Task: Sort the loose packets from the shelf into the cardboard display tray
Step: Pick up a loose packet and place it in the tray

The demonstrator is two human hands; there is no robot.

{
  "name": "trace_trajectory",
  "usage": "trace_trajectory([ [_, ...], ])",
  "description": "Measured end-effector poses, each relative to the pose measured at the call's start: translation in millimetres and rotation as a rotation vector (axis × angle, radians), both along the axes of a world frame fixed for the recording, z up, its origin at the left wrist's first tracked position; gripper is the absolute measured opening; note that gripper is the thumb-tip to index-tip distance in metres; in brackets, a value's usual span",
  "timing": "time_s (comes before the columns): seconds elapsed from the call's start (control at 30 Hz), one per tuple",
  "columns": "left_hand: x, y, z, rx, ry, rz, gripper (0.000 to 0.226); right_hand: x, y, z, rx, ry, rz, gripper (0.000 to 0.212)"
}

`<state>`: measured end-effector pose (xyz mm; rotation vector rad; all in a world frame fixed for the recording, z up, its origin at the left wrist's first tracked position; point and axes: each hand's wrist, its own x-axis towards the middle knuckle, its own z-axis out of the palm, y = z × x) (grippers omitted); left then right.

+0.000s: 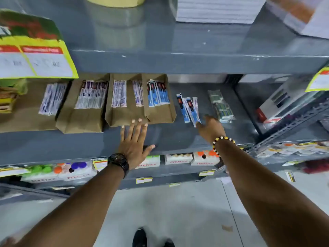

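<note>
Packets (189,109), the loose blue-and-white ones, lay fanned on the grey shelf (178,138) at about two o'clock from the frame's centre, just right of the cardboard display tray (140,104). That shelf was the largest thing in sight, spanning the full width. On it the cardboard display tray stood at twelve o'clock, its compartments already carrying upright packets, with more brown trays at ten o'clock. A green pack (221,107) lay at three o'clock from the loose packets. The left hand (134,141), wearing a black watch (119,162), rested flat with fingers spread, holding nothing, its fingertips touching the tray's front edge. The right hand (211,128), with a beaded bracelet (222,142) at the wrist, reached to the loose packets' lower end, fingers touching them; I cannot tell whether it gripped any.
</note>
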<state>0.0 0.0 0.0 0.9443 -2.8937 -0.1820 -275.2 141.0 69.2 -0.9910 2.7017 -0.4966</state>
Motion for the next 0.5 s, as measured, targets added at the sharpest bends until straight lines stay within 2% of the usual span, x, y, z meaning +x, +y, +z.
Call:
trace_trajectory([
  [0.17, 5, -4, -17, -0.036, -0.020, 0.033, 0.084, -14, -15, -17, 0.022, -0.110, -0.141, 0.042],
  [0.33, 6, -4, -18, -0.021, -0.020, 0.021, 0.080, -13, -16, -20, -0.017, -0.148, -0.210, 0.024],
  [0.5, 6, -3, -17, -0.018, -0.020, 0.031, 0.080, -14, -16, -26, -0.156, -0.211, -0.317, 0.018],
])
